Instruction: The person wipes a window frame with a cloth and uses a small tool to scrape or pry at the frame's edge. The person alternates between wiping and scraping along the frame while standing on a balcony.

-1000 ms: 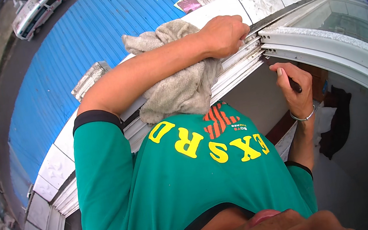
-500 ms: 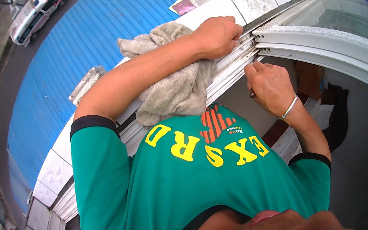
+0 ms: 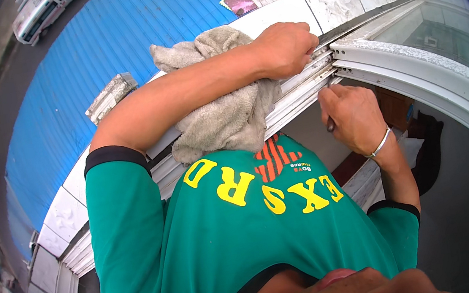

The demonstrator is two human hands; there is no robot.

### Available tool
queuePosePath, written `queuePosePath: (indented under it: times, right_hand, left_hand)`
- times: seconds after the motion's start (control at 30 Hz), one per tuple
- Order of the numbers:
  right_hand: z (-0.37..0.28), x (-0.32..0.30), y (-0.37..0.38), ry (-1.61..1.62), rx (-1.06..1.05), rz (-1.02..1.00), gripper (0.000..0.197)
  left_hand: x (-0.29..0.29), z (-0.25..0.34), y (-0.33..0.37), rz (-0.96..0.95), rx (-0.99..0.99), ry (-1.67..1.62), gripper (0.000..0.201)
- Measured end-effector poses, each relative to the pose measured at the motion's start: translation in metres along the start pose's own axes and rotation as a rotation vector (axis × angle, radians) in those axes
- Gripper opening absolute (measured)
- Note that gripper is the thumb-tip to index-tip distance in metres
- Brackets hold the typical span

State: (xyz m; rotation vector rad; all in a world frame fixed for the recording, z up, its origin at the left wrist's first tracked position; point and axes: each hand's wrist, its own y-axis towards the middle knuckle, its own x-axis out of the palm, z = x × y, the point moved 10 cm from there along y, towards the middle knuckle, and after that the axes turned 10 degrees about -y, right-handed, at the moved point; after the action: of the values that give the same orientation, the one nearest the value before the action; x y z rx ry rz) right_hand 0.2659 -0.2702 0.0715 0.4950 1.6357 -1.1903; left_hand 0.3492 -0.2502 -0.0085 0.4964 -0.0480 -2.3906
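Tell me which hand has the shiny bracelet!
The right hand, the one gripping a dark handle: a silvery bracelet circles its wrist. The left hand, whose forearm crosses the grey cloth, has a bare wrist.

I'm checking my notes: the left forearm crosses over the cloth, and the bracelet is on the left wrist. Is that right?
Not quite: the head view shows the bracelet on the right wrist. The left forearm does cross over the cloth.
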Motion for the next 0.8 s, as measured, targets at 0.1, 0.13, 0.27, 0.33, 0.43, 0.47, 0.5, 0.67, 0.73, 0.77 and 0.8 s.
queuePosePath:
  times: [0.1, 0.13, 0.27, 0.33, 0.43, 0.47, 0.5, 0.67, 0.73, 0.77, 0.8]
  right_hand:
    - [-0.044, -0.002, 0.003, 0.087, -0.209, -0.056, 0.022]
    - [-0.041, 0.001, 0.002, 0.043, -0.184, -0.050, 0.022]
    - [-0.028, 0.009, 0.001, -0.032, -0.115, 0.021, 0.023]
    - [-0.028, 0.008, -0.001, -0.022, -0.097, 0.052, 0.025]
    - [-0.031, 0.010, 0.001, -0.066, -0.114, 0.047, 0.022]
    - [-0.031, 0.012, 0.002, -0.096, -0.127, 0.021, 0.020]
    - [-0.031, 0.015, 0.004, -0.127, -0.140, -0.005, 0.020]
    - [0.010, 0.019, 0.011, -0.123, 0.055, -0.041, 0.023]
    - [0.006, 0.017, 0.011, -0.138, 0.074, -0.042, 0.021]
    - [0.000, 0.017, 0.009, -0.116, 0.043, -0.025, 0.021]
    - [-0.007, 0.018, 0.005, -0.094, 0.011, -0.009, 0.020]
  left_hand:
    - [0.000, 0.002, -0.002, 0.006, -0.005, 0.012, 0.011]
    - [0.002, 0.001, -0.003, 0.004, -0.005, 0.005, 0.011]
    - [-0.002, 0.000, -0.001, 0.030, 0.018, 0.009, 0.010]
    - [-0.002, 0.001, -0.001, 0.036, 0.025, 0.010, 0.010]
    - [-0.004, 0.001, -0.001, 0.043, 0.018, 0.012, 0.010]
    - [-0.004, 0.001, -0.001, 0.044, 0.021, 0.010, 0.009]
    - [-0.003, 0.001, -0.001, 0.045, 0.024, 0.007, 0.009]
    - [-0.004, 0.001, -0.001, 0.070, 0.062, 0.007, 0.010]
    - [0.000, -0.003, -0.002, 0.069, 0.052, 0.003, 0.010]
    - [-0.001, -0.002, -0.001, 0.056, 0.044, 0.006, 0.010]
    - [-0.001, -0.002, 0.000, 0.044, 0.035, 0.010, 0.010]
